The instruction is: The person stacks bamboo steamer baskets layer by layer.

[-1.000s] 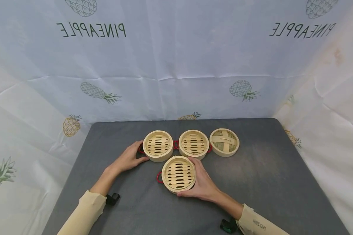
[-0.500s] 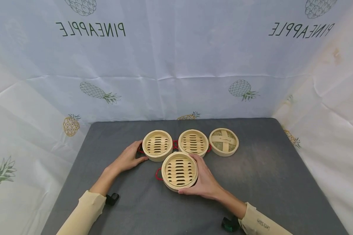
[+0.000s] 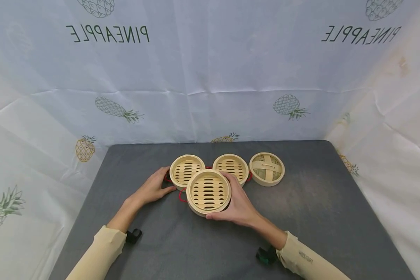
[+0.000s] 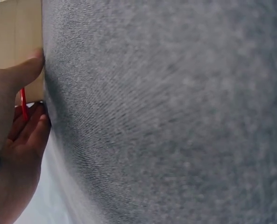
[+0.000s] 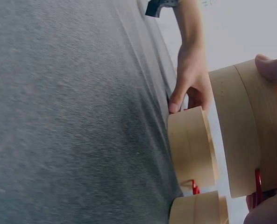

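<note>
In the head view a round bamboo steamer basket (image 3: 210, 192) with a slatted base and red side handles is held by my right hand (image 3: 243, 206), thumb at its near rim and fingers at the far right side. It is tilted and off the table in the right wrist view, where its wall (image 5: 241, 135) shows. My left hand (image 3: 156, 187) grips the left side of another steamer basket (image 3: 185, 168) on the table, thumb (image 4: 24, 74) on its wall and fingers behind its red handle (image 4: 24, 105). The held basket overlaps that one's near edge in the head view.
To the right of the left basket stands a third steamer basket (image 3: 231, 163), partly hidden behind the held one. A woven bamboo lid (image 3: 267, 169) with a crossed strap lies beyond it. Behind the dark grey table (image 3: 318, 217) hangs a pineapple-print cloth (image 3: 196, 58).
My right hand has raised its steamer basket off the table and carried it away from me and slightly left, towards the left basket. My left hand has stayed in place.
</note>
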